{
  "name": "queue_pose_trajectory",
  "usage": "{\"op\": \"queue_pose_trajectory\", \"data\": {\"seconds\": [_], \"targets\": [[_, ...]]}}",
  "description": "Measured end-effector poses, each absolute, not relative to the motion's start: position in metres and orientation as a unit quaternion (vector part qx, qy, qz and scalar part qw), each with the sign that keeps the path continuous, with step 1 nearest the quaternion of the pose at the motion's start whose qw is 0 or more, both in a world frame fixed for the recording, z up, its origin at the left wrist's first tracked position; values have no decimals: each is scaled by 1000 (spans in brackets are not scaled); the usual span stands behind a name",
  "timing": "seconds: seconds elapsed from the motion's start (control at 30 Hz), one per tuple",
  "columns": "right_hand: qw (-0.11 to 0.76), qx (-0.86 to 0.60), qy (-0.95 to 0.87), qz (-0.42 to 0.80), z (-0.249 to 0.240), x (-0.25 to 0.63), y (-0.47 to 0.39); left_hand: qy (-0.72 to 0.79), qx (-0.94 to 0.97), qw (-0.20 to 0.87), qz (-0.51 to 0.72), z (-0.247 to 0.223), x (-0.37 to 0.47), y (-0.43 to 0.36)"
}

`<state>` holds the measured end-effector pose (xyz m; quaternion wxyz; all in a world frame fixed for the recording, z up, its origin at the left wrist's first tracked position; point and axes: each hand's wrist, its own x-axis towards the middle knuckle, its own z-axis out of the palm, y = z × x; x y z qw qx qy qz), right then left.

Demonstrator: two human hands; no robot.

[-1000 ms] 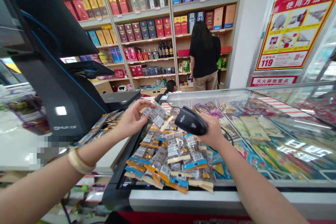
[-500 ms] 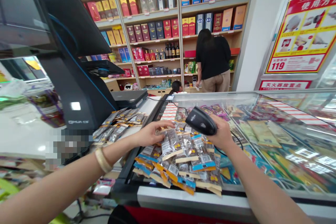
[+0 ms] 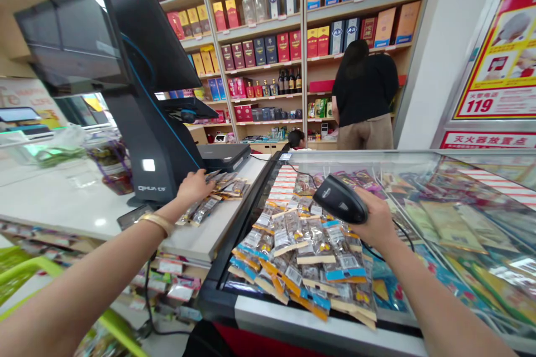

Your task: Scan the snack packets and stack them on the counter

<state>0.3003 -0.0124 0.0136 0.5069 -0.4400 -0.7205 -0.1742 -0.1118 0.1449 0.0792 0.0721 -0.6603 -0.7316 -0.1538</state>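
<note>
My right hand (image 3: 374,217) grips a black handheld scanner (image 3: 340,199) above a large pile of small clear snack packets (image 3: 310,240) on the glass top of a freezer. The packets have blue, orange and cream edges. A bracelet circles my left wrist, and my left hand (image 3: 195,187) rests at a smaller pile of similar packets (image 3: 205,209) on the white counter. Its fingers are bent over the back of that pile, beside the register's stand; whether they hold a packet is hard to make out.
The dark register (image 3: 142,134) stands on the white counter (image 3: 84,209) at left, with tied jars (image 3: 111,164) behind it. A scanner cable crosses the freezer (image 3: 419,290). Beyond, a person in black (image 3: 366,89) faces the shelves (image 3: 255,25); another head shows lower down.
My left hand has moved left from the large pile on the freezer to the smaller pile on the counter. The view has shifted left. The scanner remains in my right hand.
</note>
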Motion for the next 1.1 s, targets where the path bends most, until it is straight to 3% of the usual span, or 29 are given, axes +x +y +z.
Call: {"op": "queue_pose_trajectory", "data": {"seconds": [0.3,0.7,0.87,1.1], "targets": [[494,-430,-728,-202,3,307,-9,-782,-618,41,-67,74,-142,148],[489,-425,-721,-246,-13,317,0,-783,-583,50,-210,89,-152,132],[485,-434,-727,-217,-16,318,2,-673,-544,-164,-474,95,-136,123],[492,-428,-718,-243,-5,312,-3,-500,-461,-461,-571,101,-84,95]]}}
